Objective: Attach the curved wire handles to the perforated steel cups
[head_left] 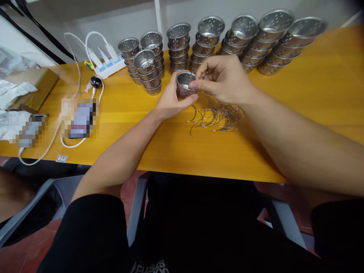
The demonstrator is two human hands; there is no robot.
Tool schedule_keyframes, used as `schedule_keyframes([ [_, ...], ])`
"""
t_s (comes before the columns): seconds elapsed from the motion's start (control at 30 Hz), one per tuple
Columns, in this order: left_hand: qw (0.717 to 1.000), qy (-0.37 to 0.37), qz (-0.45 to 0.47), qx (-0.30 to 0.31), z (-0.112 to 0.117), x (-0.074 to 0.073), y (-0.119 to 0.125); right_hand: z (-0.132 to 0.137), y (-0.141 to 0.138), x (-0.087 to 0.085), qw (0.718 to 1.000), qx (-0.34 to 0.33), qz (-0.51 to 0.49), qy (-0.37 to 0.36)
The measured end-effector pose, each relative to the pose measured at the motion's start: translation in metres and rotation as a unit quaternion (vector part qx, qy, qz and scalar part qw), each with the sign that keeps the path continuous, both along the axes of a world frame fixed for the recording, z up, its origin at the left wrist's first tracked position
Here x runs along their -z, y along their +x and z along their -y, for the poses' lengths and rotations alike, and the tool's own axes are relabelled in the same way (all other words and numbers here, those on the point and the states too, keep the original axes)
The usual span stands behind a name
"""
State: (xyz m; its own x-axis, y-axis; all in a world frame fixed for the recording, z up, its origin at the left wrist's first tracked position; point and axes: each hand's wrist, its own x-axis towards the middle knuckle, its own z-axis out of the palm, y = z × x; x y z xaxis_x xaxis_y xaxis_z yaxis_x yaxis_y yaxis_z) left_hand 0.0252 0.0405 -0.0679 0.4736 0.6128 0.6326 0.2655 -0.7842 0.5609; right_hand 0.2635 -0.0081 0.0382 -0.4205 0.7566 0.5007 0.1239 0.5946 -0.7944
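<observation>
Cup [182, 90] of silvery metal sits in the left hand [168, 98], mouth up and tipped slightly toward the wearer, above the wooden tabletop [176, 151] and in front of the stacked cups. The left fingers curl round its left side while the thumb reaches along the near side below the rim, so the grip is firm about the wall. The right hand [224, 77] comes in from the other side, its thumb and bent forefinger drawn close together at the right part of the rim; whether they pinch a wire or the rim itself is too small to tell. Just below the right hand lies a loose heap of thin curved wire handles [224, 115], many overlapping, a few spread out toward the left. Behind the hands, nested stacks of perforated metal cups [210, 30] run along the back of the tabletop, and one shorter-looking stack [148, 74] stands forward of the others at the left end. Left of these, a white power strip [112, 68] carries plugged-in chargers, with white cables [79, 81] looping down past a smartphone [82, 119] to a second, blurred phone [32, 131]. A cardboard box [47, 85] and crumpled plastic wrapping [17, 93] fill the far left, and a small numbered label [61, 158] is stuck near the front edge.
</observation>
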Motion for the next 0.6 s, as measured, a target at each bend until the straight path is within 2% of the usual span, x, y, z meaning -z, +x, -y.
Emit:
schedule_keyframes([
  [0.1, 1.000, 0.001, 0.001, -0.008, 0.002, -0.001, -0.001, 0.004, -0.001, -0.002, 1.000, 0.002, 0.001, -0.022],
  [0.23, 1.000, -0.006, -0.007, -0.005, -0.005, 0.005, -0.004, 0.007, -0.002, -0.002, 0.999, 0.003, -0.005, -0.047],
  [0.43, 1.000, -0.014, 0.002, -0.001, -0.016, 0.017, -0.005, 0.004, -0.002, 0.001, 0.999, 0.008, 0.003, -0.041],
  [0.6, 1.000, -0.009, 0.008, 0.010, -0.017, 0.017, -0.007, 0.006, -0.003, 0.000, 0.999, 0.007, -0.003, -0.037],
])
